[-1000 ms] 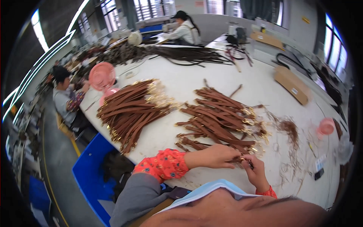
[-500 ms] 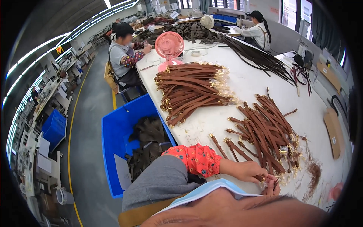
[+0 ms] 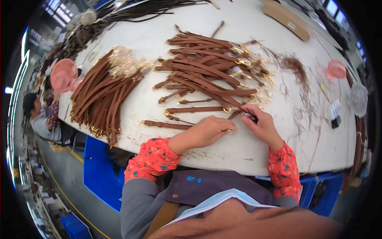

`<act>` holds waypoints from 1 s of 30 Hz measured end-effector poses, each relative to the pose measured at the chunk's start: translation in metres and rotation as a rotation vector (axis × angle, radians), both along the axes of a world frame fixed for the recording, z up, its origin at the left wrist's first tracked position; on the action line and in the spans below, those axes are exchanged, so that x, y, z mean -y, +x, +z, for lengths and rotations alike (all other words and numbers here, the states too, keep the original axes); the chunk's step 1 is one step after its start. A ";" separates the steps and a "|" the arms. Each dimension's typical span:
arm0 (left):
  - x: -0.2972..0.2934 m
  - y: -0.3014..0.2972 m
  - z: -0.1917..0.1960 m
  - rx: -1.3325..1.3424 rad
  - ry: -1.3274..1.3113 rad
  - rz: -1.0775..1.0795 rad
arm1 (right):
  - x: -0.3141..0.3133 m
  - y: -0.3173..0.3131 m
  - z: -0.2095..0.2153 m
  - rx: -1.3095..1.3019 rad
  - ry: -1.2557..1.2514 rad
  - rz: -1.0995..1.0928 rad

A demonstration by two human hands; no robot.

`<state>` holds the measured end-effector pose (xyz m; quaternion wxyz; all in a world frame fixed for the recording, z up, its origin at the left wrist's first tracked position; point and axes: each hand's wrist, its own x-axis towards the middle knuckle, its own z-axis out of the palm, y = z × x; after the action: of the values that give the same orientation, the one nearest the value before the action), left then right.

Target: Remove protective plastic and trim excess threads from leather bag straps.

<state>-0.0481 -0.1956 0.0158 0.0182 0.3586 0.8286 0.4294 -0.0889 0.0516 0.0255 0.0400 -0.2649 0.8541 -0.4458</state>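
Note:
My left hand (image 3: 205, 131) rests on the white table (image 3: 246, 151), its fingers closed over the end of a brown leather strap (image 3: 167, 125) that lies flat and runs off to the left. My right hand (image 3: 260, 123) is right beside it, pinching a small dark tool or clip (image 3: 250, 116) against another strap's gold buckle end. Just beyond both hands lies a loose pile of brown straps with gold buckles (image 3: 207, 71). Both sleeves are red with a flower print.
A second, neater pile of straps (image 3: 105, 95) lies at the left of the table. Thread scraps (image 3: 296, 65) and a pink cup (image 3: 336, 71) sit at the right. A pink fan (image 3: 63, 74) and a seated person (image 3: 39, 117) are far left; a blue bin (image 3: 97, 171) stands below the table edge.
The view has swung back down and to the right onto the table. My hands stay together at the near edge of the loose strap pile, working on a strap end.

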 end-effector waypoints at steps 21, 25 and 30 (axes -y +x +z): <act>-0.006 0.004 -0.006 0.033 0.017 -0.043 | -0.007 0.014 -0.004 -0.622 0.447 0.053; -0.005 0.004 -0.004 0.031 0.014 -0.038 | 0.000 0.011 0.006 -0.626 0.327 -0.018; -0.006 0.002 -0.007 0.012 0.011 -0.037 | 0.012 0.009 -0.007 -0.761 0.302 0.086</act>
<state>-0.0458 -0.1899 0.0086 0.0293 0.3715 0.8194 0.4355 -0.0799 0.0396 0.0181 -0.2220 -0.4374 0.8519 -0.1836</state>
